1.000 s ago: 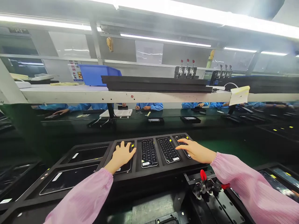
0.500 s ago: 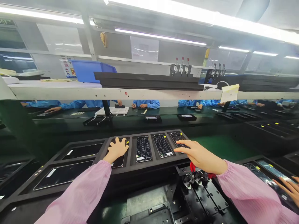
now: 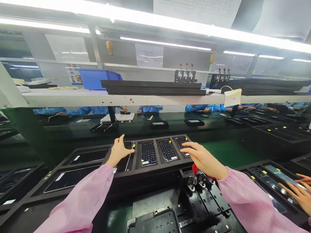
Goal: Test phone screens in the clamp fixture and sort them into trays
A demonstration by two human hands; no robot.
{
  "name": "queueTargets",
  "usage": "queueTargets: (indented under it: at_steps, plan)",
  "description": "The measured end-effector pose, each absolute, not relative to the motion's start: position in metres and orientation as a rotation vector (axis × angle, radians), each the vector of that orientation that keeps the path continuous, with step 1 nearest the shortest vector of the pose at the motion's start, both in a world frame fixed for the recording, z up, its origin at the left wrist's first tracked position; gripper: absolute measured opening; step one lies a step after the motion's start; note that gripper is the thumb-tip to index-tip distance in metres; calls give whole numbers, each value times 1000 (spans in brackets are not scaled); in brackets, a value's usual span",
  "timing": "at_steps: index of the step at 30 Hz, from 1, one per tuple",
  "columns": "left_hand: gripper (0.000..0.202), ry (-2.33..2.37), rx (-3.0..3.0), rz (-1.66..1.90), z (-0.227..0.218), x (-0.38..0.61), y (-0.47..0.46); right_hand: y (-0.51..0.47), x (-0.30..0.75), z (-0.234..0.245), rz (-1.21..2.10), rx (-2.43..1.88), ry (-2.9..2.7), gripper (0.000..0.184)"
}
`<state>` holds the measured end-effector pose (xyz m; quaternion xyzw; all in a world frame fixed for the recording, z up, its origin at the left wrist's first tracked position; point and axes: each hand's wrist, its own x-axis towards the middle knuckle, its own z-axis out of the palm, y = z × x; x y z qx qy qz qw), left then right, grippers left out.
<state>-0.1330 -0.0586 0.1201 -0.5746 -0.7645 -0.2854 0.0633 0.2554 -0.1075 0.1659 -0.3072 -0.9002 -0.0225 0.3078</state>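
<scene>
A black tray (image 3: 138,167) in front of me has a row of slots with phones lying face up. My left hand (image 3: 118,151) spans the leftmost phone (image 3: 124,162) of this row, its thumb at the right edge and fingers toward the far left side. That phone looks slightly tilted in its slot; the hand hides much of it. Two phones with rows of labels on their screens, a left one (image 3: 148,152) and a middle one (image 3: 167,150), lie beside it. My right hand (image 3: 202,159) hovers with fingers stretched out over the rightmost phone (image 3: 182,141), holding nothing.
Below my right hand stands a black fixture with red-tipped clamps (image 3: 195,173). Another tray with dark phones (image 3: 70,181) lies left. At right, a person's hands (image 3: 300,194) are over more phones (image 3: 264,177). A shelf (image 3: 155,99) crosses ahead, with people in blue sleeves beyond.
My left hand has turned, its spread fingers drawing together around the leftmost phone, which has shifted slightly. My right hand stays over the rightmost phone. The camera view has tilted up a little.
</scene>
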Motion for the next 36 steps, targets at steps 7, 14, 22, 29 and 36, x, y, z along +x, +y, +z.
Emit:
queueTargets:
  at_steps: [7,14,22,29,36]
  plan:
    - [84,-1676,-1621,-1367,198,-95,-128,-173,215,160,134,-495,-1842,25]
    - [74,-1363,-1817,-1743,220,1,-213,-220,164,109,418,-553,-1737,37]
    - [72,-1662,-1648,-2441,127,40,-246,-238,161,71,810,-627,-1789,44]
    - [63,-2386,-1527,-2196,43,8,-287,-230,177,54,869,-776,-2157,42]
    - [38,-2503,-2066,-1851,-7,-45,-315,-218,190,44,982,-684,-2487,45]
